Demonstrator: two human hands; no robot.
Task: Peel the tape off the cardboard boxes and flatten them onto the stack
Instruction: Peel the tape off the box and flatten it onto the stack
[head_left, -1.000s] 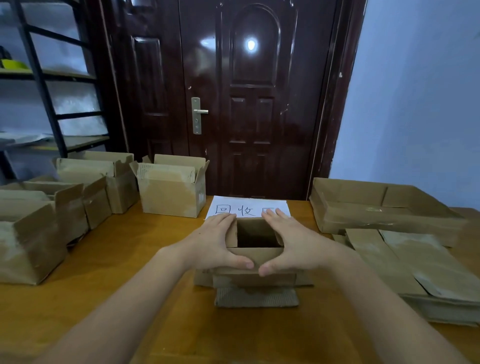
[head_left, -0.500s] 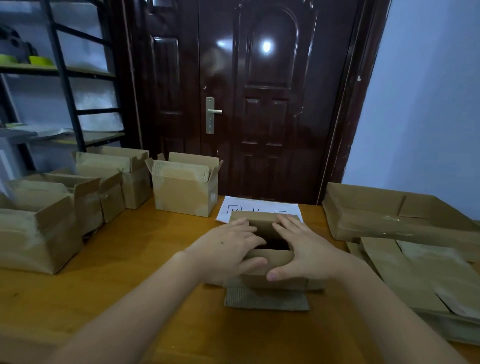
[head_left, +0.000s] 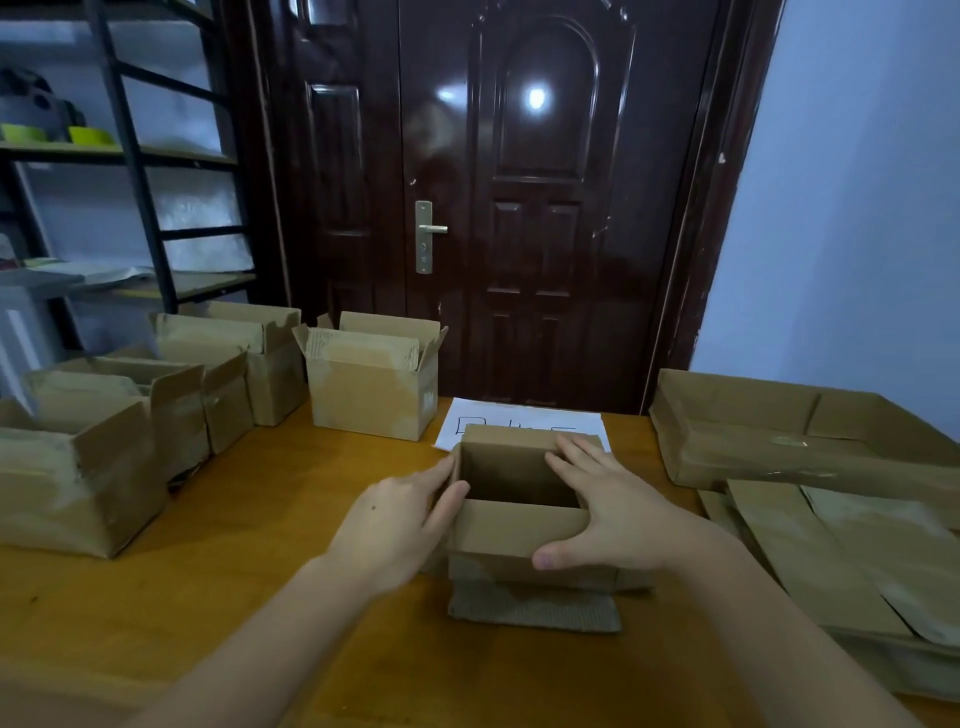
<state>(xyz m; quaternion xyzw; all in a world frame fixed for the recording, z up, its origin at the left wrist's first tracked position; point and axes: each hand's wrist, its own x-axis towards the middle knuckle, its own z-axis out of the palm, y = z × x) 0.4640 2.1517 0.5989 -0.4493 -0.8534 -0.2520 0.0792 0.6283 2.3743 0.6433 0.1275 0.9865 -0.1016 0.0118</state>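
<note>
**Both hands on the open box at the middle of the desk**

At the middle of the wooden desk (head_left: 218, 525), a small open cardboard box (head_left: 519, 535) stands upright with its top open and its dark inside showing. Flaps lie folded out flat from under it, one corrugated flap reaching toward the person. The left hand (head_left: 395, 525) lies against the box's left wall, fingers straight and together, so its grip is released and only touching. The right hand (head_left: 613, 514) spreads over the box's right rim: its fingers reach along that edge toward the far corner and its thumb presses the near wall, a loose grasp around the box's right side.

Just behind the box a white sheet of paper (head_left: 519, 415) with handwritten characters lies flat, partly hidden by the box. To the box's right sits the stack of flattened cardboard (head_left: 841, 556), and behind that stack a wide, shallow cardboard box (head_left: 753, 441) with a strip of clear tape on it. To the box's left and rear stand several upright cardboard boxes (head_left: 369, 389) with raised flaps. Behind the desk is a dark brown door (head_left: 540, 208) with a metal handle (head_left: 428, 236); left of the door stands a black metal shelf (head_left: 135, 156).
</note>
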